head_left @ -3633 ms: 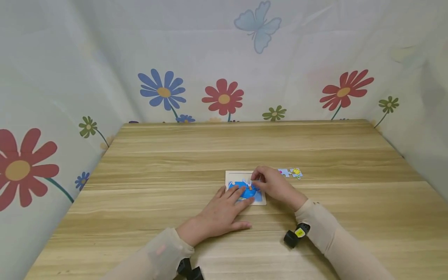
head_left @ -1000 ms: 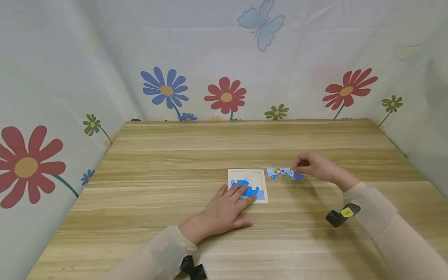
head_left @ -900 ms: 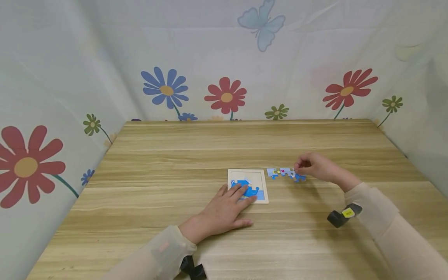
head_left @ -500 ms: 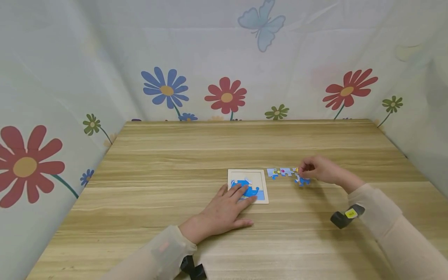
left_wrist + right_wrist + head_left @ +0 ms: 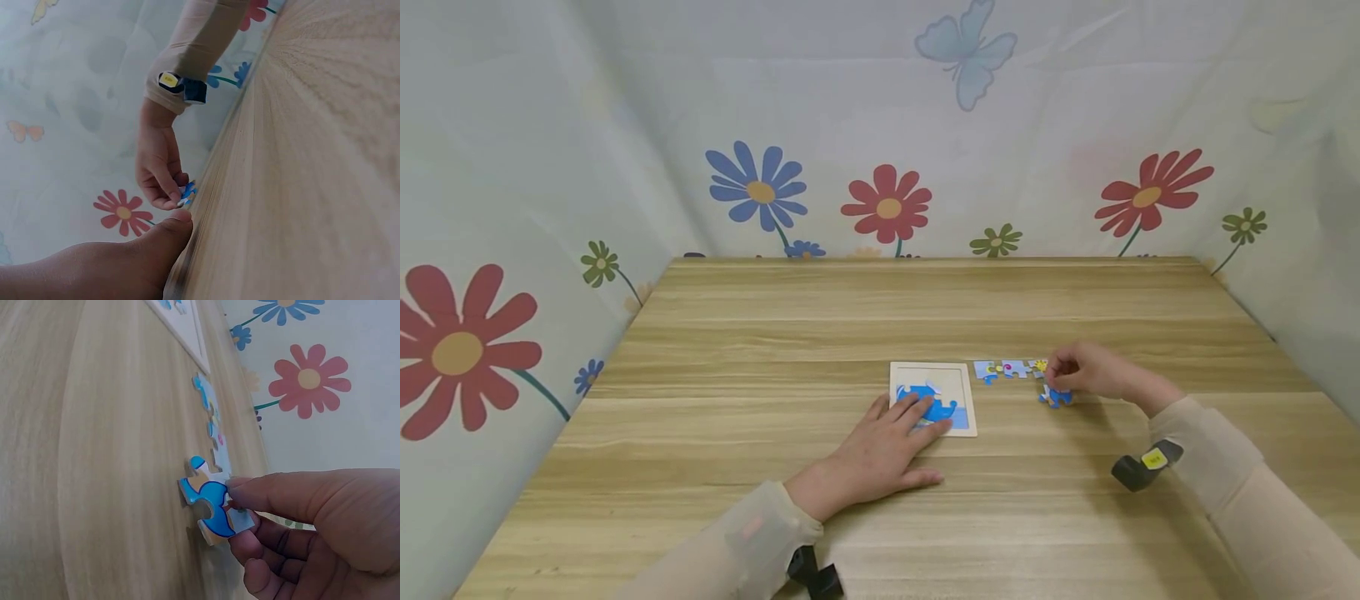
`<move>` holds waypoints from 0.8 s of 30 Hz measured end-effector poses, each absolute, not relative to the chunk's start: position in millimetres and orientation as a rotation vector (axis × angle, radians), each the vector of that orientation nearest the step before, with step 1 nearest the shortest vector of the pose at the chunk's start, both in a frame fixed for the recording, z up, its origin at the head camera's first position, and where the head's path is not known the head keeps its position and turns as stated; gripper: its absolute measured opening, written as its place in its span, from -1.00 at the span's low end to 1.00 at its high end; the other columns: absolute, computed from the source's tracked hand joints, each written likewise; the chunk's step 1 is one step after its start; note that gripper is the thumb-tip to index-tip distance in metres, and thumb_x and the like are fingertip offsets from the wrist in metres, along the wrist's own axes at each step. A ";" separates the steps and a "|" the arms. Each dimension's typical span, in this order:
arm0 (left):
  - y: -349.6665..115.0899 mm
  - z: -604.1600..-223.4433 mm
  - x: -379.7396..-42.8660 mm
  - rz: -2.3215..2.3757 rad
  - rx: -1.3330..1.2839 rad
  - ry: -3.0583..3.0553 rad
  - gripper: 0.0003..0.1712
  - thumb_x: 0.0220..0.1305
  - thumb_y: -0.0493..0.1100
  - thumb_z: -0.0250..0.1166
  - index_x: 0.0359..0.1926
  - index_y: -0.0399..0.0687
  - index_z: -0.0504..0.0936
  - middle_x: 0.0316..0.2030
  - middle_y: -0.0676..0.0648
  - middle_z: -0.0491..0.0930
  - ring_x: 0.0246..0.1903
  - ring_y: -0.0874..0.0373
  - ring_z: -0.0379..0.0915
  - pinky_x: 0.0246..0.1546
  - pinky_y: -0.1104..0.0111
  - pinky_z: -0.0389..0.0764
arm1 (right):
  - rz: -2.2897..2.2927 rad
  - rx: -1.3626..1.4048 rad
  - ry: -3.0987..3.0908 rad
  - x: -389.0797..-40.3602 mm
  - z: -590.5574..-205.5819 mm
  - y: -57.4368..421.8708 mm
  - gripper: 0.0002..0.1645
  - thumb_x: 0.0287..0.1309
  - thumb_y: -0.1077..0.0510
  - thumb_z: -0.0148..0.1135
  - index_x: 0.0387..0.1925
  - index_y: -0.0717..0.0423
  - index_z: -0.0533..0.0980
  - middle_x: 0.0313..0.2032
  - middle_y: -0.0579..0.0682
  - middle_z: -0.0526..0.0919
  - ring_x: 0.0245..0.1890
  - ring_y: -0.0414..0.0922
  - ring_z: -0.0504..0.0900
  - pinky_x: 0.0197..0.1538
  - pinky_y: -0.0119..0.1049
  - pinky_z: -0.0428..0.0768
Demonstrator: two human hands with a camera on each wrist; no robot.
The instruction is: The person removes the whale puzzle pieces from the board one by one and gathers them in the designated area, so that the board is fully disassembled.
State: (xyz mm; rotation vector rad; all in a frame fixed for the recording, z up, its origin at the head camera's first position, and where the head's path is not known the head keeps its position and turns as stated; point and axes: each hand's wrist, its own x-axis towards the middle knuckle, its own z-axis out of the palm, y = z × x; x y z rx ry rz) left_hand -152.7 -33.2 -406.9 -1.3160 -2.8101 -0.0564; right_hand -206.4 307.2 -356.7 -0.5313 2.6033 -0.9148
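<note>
My left hand (image 5: 880,454) lies with spread, straight fingers on a small square puzzle tray (image 5: 955,377), its fingertips over part of a blue picture. To the right, my right hand (image 5: 1093,371) pinches a blue and white puzzle piece (image 5: 1055,398) between thumb and fingers. In the right wrist view that puzzle piece (image 5: 215,509) is tilted, and the fingers hide one end of it. A short row of loose puzzle pieces (image 5: 1015,369) lies between the tray and my right hand. The left wrist view shows my left thumb (image 5: 150,250) close up.
The wooden table (image 5: 775,333) extends around the tray on all sides. A pale curtain (image 5: 820,100) printed with flowers and a butterfly hangs behind it and at both sides. Each wrist carries a small black camera, such as the right wrist camera (image 5: 1138,471).
My right hand has left the tray, taken hold of a puzzle piece at the row, and shifted it slightly right and nearer me, uncovering a yellow flower piece. My left hand has stayed put.
</note>
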 end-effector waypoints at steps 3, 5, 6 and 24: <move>-33.1 -406.5 -152.8 -0.060 -1.317 -2.811 -0.22 0.29 0.43 -0.04 0.43 0.25 0.23 0.44 -0.10 0.19 0.45 -0.07 0.07 0.36 -0.14 0.16 | -0.895 -0.528 2.598 -206.8 -359.1 308.9 -0.96 0.17 0.31 0.22 -0.38 0.25 0.55 -0.47 -0.07 0.56 -0.48 -0.32 0.40 -0.36 -0.46 0.42; -33.2 -406.0 -152.6 -0.058 -1.315 -2.812 -0.22 0.29 0.43 -0.04 0.43 0.25 0.23 0.44 -0.10 0.18 0.45 -0.07 0.07 0.36 -0.14 0.17 | -0.882 -0.528 2.606 -207.1 -360.5 309.7 -0.95 0.18 0.30 0.23 -0.37 0.24 0.55 -0.46 -0.09 0.55 -0.47 -0.32 0.40 -0.34 -0.46 0.42; -33.2 -405.7 -152.5 -0.060 -1.315 -2.814 -0.22 0.29 0.43 -0.04 0.43 0.25 0.23 0.44 -0.10 0.18 0.45 -0.07 0.07 0.36 -0.14 0.17 | -0.881 -0.531 2.608 -207.1 -360.9 309.8 -0.95 0.18 0.30 0.23 -0.37 0.24 0.55 -0.46 -0.09 0.56 -0.46 -0.31 0.40 -0.33 -0.46 0.42; -33.6 -402.8 -150.1 -0.041 -1.317 -2.834 -0.22 0.30 0.43 -0.06 0.45 0.27 0.19 0.46 -0.09 0.14 0.46 -0.05 0.03 0.37 -0.13 0.16 | -0.887 -0.535 2.672 -206.8 -365.4 315.1 -0.93 0.17 0.29 0.24 -0.32 0.26 0.55 -0.40 -0.03 0.62 -0.44 -0.33 0.42 -0.35 -0.47 0.44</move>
